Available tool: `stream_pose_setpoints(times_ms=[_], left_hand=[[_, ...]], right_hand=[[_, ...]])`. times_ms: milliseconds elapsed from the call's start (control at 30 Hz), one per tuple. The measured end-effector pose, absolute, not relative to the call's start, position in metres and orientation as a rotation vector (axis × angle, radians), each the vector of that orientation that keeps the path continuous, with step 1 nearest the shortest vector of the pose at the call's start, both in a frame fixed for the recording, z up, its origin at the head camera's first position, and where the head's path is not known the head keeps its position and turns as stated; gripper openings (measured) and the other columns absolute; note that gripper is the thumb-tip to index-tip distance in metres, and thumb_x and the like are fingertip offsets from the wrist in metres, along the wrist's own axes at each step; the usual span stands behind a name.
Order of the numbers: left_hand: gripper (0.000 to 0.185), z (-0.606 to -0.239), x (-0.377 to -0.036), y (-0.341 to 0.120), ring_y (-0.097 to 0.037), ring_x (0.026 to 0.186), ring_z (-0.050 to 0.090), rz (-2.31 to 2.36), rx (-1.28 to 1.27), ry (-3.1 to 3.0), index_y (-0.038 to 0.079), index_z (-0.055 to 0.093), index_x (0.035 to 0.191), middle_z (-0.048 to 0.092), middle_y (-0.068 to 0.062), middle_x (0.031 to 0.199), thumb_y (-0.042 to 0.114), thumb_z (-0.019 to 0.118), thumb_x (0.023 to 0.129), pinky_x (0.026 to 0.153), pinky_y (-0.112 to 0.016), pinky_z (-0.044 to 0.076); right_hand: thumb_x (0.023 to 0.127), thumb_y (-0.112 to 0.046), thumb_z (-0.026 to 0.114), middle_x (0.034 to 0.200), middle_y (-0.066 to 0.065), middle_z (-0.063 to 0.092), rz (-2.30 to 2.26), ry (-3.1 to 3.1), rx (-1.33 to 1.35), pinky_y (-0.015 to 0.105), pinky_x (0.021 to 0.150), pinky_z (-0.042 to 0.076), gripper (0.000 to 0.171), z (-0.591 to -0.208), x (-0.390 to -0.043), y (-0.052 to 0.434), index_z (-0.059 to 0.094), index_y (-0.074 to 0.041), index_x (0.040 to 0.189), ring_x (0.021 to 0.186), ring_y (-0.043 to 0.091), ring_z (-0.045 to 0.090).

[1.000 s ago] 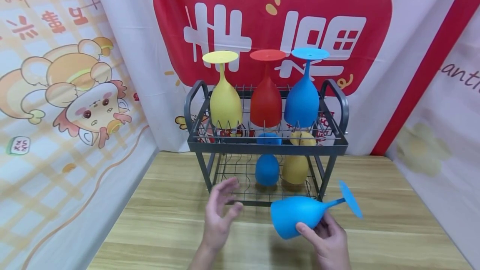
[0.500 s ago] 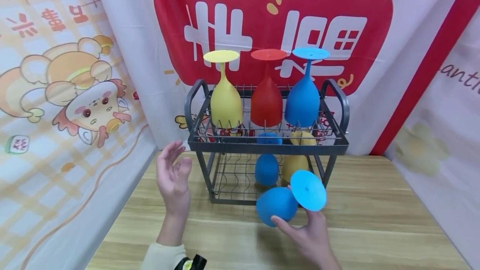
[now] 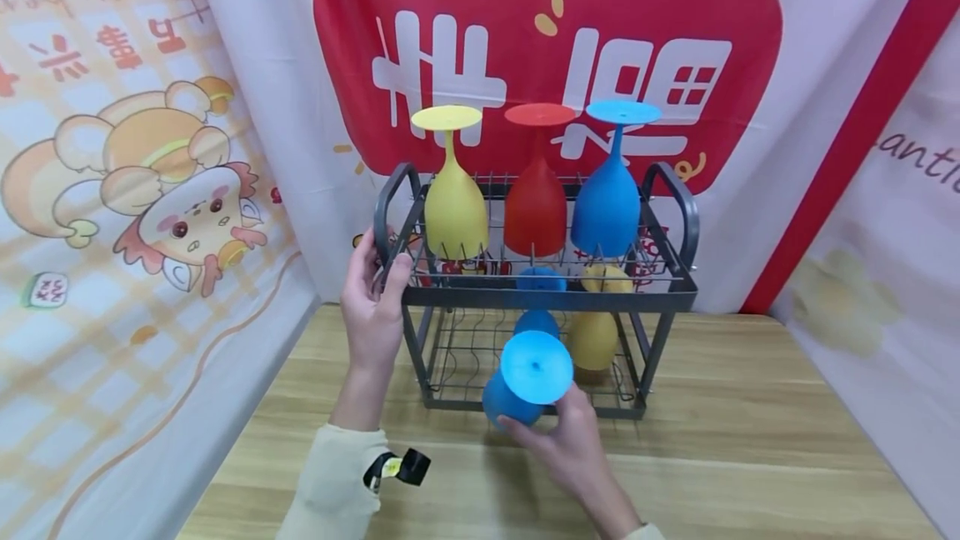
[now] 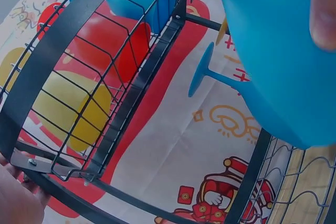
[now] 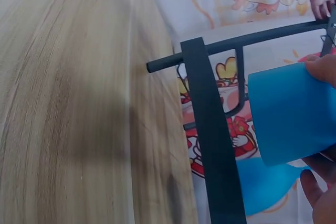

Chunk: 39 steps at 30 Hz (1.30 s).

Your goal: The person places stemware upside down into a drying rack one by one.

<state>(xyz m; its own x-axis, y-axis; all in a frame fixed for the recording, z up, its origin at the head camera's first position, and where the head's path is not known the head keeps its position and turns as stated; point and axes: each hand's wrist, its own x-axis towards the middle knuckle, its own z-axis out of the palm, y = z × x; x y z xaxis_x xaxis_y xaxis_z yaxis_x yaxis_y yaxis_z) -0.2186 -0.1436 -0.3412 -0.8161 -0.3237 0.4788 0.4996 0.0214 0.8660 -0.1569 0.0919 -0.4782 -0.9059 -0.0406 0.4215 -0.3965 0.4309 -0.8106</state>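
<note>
My right hand (image 3: 566,440) holds a blue goblet (image 3: 536,365) by its bowl, just in front of the rack's lower tier. The goblet is tilted, with its round foot toward the head camera and its mouth pointing down and away. In the right wrist view, the thumb and fingers wrap the goblet's bowl (image 5: 291,114). At the upper left corner of the two-tier dark metal rack (image 3: 540,298), my left hand (image 3: 372,311) grips the frame, thumb in front. Behind the held goblet, another blue goblet (image 3: 536,322) stands inverted on the lower tier, partly hidden.
On the upper tier stand an inverted yellow goblet (image 3: 456,211), a red goblet (image 3: 536,211) and a blue goblet (image 3: 607,207). A second yellow goblet (image 3: 594,340) is at the lower tier's right. The rack stands on a wooden table (image 3: 765,440) before a printed cloth (image 3: 750,90).
My left hand has gone left and up, then onto the rack's corner. The right hand has brought the blue goblet left and turned its foot toward the head camera.
</note>
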Motion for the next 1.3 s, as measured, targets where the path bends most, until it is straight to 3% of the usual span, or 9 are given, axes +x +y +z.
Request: stream_pose_setpoints(times_ms=[267,567,933,1300], left_hand=[[0.057,-0.345,-0.223,-0.142,-0.023,0.145,0.056,-1.854,-0.217,-1.689,0.022,0.049,0.158,0.061,0.006,0.15,0.019,0.067,0.104,0.123,-0.036,0.046],[0.056,-0.352,-0.224,-0.134,-0.02,0.142,0.059,-1.87,-0.194,-1.652,0.024,0.047,0.159,0.06,0.007,0.153,0.019,0.062,0.105,0.124,-0.042,0.045],[0.055,-0.351,-0.224,-0.135,-0.023,0.146,0.055,-1.875,-0.188,-1.63,0.025,0.048,0.158,0.06,0.006,0.153,0.015,0.061,0.105,0.127,-0.05,0.041],[0.056,-0.351,-0.224,-0.134,-0.024,0.146,0.055,-1.881,-0.214,-1.632,0.022,0.045,0.16,0.059,0.003,0.154,0.017,0.061,0.106,0.127,-0.046,0.042]], right_hand=[[0.073,-0.027,0.098,0.155,0.009,0.058,1.302,-2.48,0.38,0.065,0.118,0.043,0.098,-0.483,-0.17,0.07,0.048,-0.018,0.156,0.142,0.035,0.055],[0.08,-0.035,0.094,0.154,0.01,0.057,1.218,-2.558,0.344,0.063,0.113,0.05,0.09,-0.488,-0.185,0.052,0.049,-0.018,0.156,0.14,0.036,0.053],[0.086,-0.038,0.089,0.154,0.005,0.057,1.316,-2.559,0.321,0.065,0.116,0.048,0.083,-0.487,-0.212,0.033,0.046,-0.023,0.156,0.143,0.033,0.054],[0.09,-0.041,0.085,0.156,0.013,0.054,1.397,-2.615,0.122,0.066,0.114,0.049,0.083,-0.503,-0.234,0.02,0.045,-0.018,0.158,0.142,0.039,0.056]])
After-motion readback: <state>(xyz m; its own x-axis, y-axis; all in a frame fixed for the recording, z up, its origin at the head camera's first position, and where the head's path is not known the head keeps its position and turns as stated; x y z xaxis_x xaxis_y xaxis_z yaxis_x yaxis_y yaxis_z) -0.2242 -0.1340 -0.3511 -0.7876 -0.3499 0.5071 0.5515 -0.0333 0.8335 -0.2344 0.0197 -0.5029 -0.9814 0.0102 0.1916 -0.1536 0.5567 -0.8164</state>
